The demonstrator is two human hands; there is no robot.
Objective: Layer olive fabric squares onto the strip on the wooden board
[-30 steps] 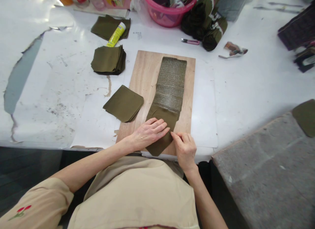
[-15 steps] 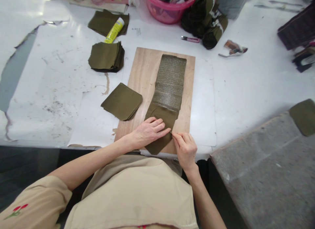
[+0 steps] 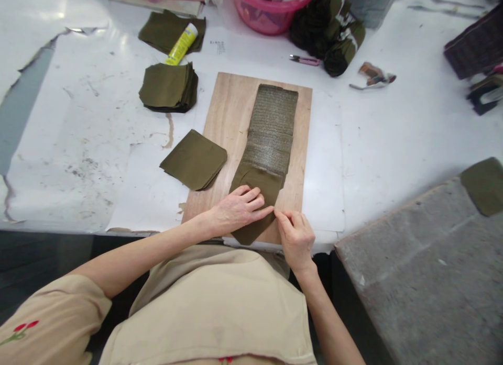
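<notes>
An olive-green fabric piece point(image 3: 255, 226) lies near the front edge of a wooden board point(image 3: 228, 103). My left hand point(image 3: 238, 210) rests flat on it with fingers stretched out. At the fabric's right edge my right hand point(image 3: 296, 236) is closed, thumb and forefinger pinching that edge close to my left fingertips. Above the hands, a ribbed, shiny olive strip point(image 3: 272, 121) runs up the board and meets the smooth fabric. A small stack of olive fabric pieces point(image 3: 194, 159) overlaps the board's left edge.
Further left lie a thicker fabric stack point(image 3: 168, 86) and more fabric point(image 3: 153, 32) under a yellow tube point(image 3: 182, 44). At the back stand a pink basin point(image 3: 271, 14), dark yarn bundles point(image 3: 336, 48) and pink thread snips point(image 3: 305, 60). A grey board point(image 3: 424, 260) juts out at right.
Both hands stay almost in place, the left fingertips shifting very slightly right along the fabric's edge. The whole view has moved a little.
</notes>
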